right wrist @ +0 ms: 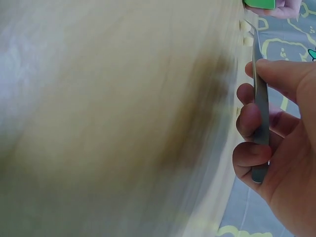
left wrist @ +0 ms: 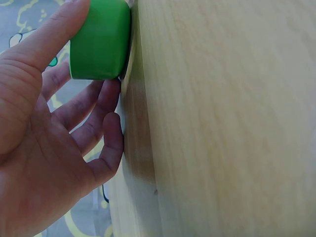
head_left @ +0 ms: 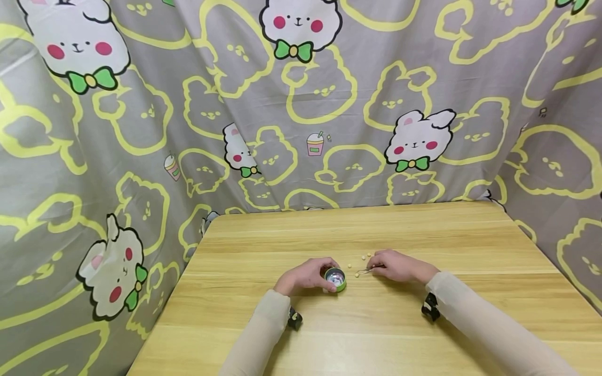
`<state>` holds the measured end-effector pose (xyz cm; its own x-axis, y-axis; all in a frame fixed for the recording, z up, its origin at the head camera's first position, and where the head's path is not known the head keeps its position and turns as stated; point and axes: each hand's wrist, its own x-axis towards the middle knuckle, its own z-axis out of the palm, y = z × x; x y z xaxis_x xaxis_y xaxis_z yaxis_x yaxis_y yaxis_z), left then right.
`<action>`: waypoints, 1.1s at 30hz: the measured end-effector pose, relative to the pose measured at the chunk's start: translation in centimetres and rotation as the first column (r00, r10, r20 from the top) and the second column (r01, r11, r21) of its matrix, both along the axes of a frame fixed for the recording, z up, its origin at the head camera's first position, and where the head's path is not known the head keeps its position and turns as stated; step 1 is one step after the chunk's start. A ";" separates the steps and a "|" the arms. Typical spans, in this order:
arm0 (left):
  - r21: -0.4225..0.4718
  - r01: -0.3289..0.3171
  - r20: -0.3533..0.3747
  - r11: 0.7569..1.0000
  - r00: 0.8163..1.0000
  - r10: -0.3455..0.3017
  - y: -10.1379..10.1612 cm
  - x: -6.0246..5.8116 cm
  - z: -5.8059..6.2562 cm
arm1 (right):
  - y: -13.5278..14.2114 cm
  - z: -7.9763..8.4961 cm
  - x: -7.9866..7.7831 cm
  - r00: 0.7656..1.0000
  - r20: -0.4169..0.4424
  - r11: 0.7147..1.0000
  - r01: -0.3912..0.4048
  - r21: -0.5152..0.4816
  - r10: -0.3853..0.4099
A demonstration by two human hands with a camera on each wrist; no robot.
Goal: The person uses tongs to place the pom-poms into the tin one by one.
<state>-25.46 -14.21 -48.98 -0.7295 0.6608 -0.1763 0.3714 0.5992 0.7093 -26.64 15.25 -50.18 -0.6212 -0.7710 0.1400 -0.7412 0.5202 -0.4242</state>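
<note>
In the head view, my left hand (head_left: 308, 274) grips a small round green tin (head_left: 340, 287) standing on the table with its open top up. Something shiny and whitish shows inside it. Thumb and fingers lie on opposite sides of the green wall (left wrist: 98, 44) in the left wrist view. To the right, my right hand (head_left: 397, 265) holds metal tweezers (right wrist: 261, 118), thumb on one side and curled fingers on the other. The tweezer tips point left, close by a small pale round bean-like piece (head_left: 357, 274); whether they pinch it I cannot tell.
Several more pale pieces (head_left: 363, 257) lie loose on the wooden table (head_left: 348, 334), near the right fingertips. A patterned curtain (head_left: 301, 104) hangs behind the table and along its sides. Each wrist carries a black camera (head_left: 430, 307).
</note>
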 end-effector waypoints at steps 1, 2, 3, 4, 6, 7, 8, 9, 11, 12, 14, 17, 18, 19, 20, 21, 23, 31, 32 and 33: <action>-0.001 0.000 0.000 1.000 1.000 0.000 0.0 0.0 0.0 | 0.0 0.0 0.0 1.000 0.006 1.000 0.000 -0.002 0.000; -0.002 -0.001 0.000 1.000 1.000 0.001 0.0 0.0 0.0 | 0.0 0.0 0.0 1.000 0.014 1.000 -0.001 -0.003 0.001; -0.001 -0.001 0.001 1.000 1.000 0.001 0.0 0.0 0.0 | -0.1 0.0 0.0 1.000 0.017 1.000 0.000 -0.001 0.000; -0.001 -0.003 0.001 1.000 1.000 0.003 0.0 0.0 0.0 | -0.1 0.0 0.0 1.000 0.022 1.000 0.001 -0.001 -0.001; -0.002 -0.005 0.001 1.000 1.000 0.005 0.0 0.0 0.0 | -0.1 0.1 0.0 1.000 0.025 1.000 0.000 -0.002 0.000; -0.001 -0.006 0.001 1.000 1.000 0.006 0.0 0.0 0.0 | -0.1 0.0 0.0 1.000 0.025 1.000 0.000 -0.003 0.000; 0.001 -0.007 0.002 1.000 1.000 0.007 0.0 0.0 -0.1 | -0.1 0.0 0.0 1.000 0.024 1.000 -0.001 -0.003 0.001; 0.002 -0.009 0.004 1.000 1.000 0.009 0.0 0.0 -0.1 | -0.1 0.0 0.0 1.000 0.024 1.000 -0.001 -0.003 0.001; 0.004 -0.009 0.005 1.000 1.000 0.009 0.1 0.0 -0.1 | -0.1 -0.1 -0.1 1.000 0.022 1.000 -0.005 -0.004 0.005; 0.003 -0.009 0.004 1.000 1.000 0.009 0.0 0.0 -0.1 | 0.0 -0.1 -0.1 1.000 0.020 1.000 -0.004 -0.003 0.004; 0.003 -0.008 0.001 1.000 1.000 0.008 0.0 0.0 -0.1 | 0.1 -0.2 -0.1 1.000 0.017 1.000 -0.004 -0.004 0.004; -0.003 -0.002 -0.007 1.000 1.000 0.002 0.0 -0.1 -0.2 | 0.2 -0.4 -0.2 1.000 0.012 1.000 -0.001 -0.009 0.001; -0.005 -0.001 -0.008 1.000 1.000 0.001 -0.1 -0.1 -0.2 | 0.2 -0.4 -0.2 1.000 0.015 1.000 0.005 -0.009 -0.005; -0.004 0.000 -0.007 1.000 1.000 0.000 -0.1 -0.1 -0.2 | 0.2 -0.4 -0.2 1.000 0.017 1.000 0.010 -0.009 -0.009; -0.005 0.000 -0.006 1.000 1.000 0.000 -0.1 -0.1 -0.2 | 0.3 -0.4 -0.2 1.000 0.020 1.000 0.014 -0.011 -0.014; -0.005 0.000 -0.003 1.000 1.000 0.000 -0.1 -0.1 -0.2 | 0.3 -0.4 -0.2 1.000 0.025 1.000 0.019 -0.012 -0.019; -0.002 -0.005 0.002 1.000 1.000 0.005 -0.1 -0.1 -0.1 | 0.3 -0.4 -0.2 0.999 0.039 0.999 0.029 -0.015 -0.028; 0.005 -0.010 0.010 1.000 1.000 0.010 0.1 -0.1 -0.1 | 0.6 -0.3 -0.1 0.997 0.065 0.999 0.034 -0.042 -0.031; 0.005 -0.009 0.009 1.000 1.000 0.009 0.1 -0.1 -0.1 | 0.7 -0.3 0.0 0.997 0.065 0.998 0.034 -0.046 -0.031; 0.004 -0.007 0.008 1.000 1.000 0.007 0.1 -0.1 -0.1 | 0.7 -0.3 0.0 0.998 0.063 0.998 0.033 -0.050 -0.030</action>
<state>-25.53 -14.09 -49.07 -0.7331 0.6562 -0.1790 0.3615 0.5989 0.7146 -26.65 15.94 -50.51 -0.6541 -0.7436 0.1388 -0.6959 0.5197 -0.4956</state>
